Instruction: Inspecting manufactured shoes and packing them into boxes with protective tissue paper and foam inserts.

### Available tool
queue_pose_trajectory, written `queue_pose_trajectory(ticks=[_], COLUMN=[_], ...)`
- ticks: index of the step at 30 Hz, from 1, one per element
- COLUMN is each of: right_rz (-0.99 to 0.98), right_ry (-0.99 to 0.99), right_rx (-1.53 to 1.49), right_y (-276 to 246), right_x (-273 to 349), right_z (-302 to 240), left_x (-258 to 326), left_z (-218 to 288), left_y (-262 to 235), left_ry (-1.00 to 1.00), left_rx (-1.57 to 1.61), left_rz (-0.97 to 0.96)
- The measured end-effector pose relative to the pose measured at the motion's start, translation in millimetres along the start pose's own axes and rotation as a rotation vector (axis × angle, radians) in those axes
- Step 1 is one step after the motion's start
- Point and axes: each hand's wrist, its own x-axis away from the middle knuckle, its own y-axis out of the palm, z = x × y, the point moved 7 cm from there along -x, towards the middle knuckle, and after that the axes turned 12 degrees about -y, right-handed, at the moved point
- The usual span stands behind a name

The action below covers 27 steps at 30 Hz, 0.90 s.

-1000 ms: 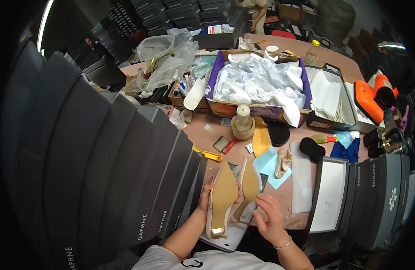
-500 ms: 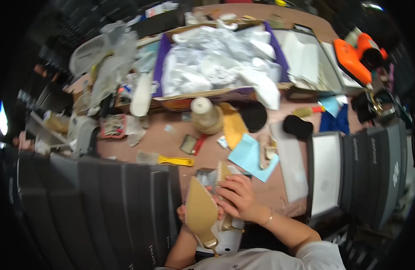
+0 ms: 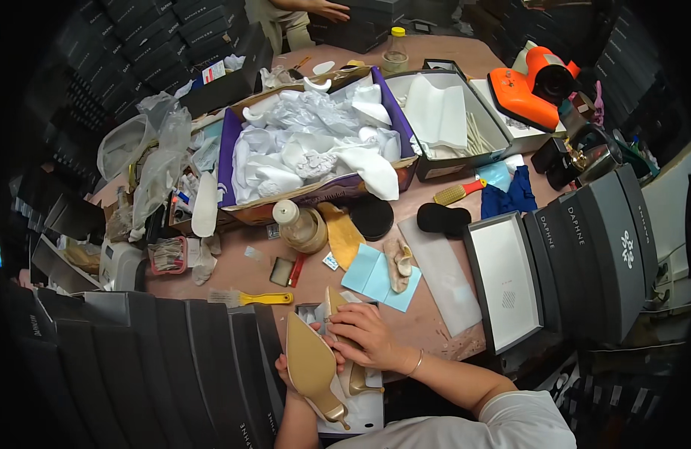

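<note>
A gold shoe (image 3: 313,368) is gripped by the left hand (image 3: 285,372) at the tabletop's (image 3: 428,314) near edge; the right hand's (image 3: 363,334) fingers are pressed on a second shoe (image 3: 344,346) in the box (image 3: 358,404), beside a yellow brush (image 3: 253,298)

My left hand (image 3: 284,368) sits low and close to my body, mostly hidden, with only the thumb side and a few knuckles showing; its fingers are curled shut in a grip. The left forearm rises almost straight from the bottom edge. My right hand (image 3: 366,337) lies palm down just above it, fingers (image 3: 338,323) bent and pressing leftward, knuckles raised. The right wrist (a thin bangle circles it) leads back to a bare forearm angling down to my right, into a short white sleeve.
</note>
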Motion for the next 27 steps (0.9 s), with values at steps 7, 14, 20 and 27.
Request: queue_pose_trajectory(ticks=[7,14,20,27], right_rz=[0.047,0.056,0.216,0.161], right_ry=[0.119,-0.023,-0.02,0.549], right_rx=[-0.175,0.834,0.592,-0.825], right_y=[-34,-138,-153,-127], right_x=[-15,-131,-122,-19], right_z=[13,76,96,-25], left_x=[3,3,8,50], left_z=[0,-7,3,13], left_y=[8,19,24,141], left_ry=[-0.06,-0.104,-0.067,0.046], left_rx=[0.023,0.054,-0.059,-0.134], left_rz=[-0.04,-0.081,-0.093,-0.305])
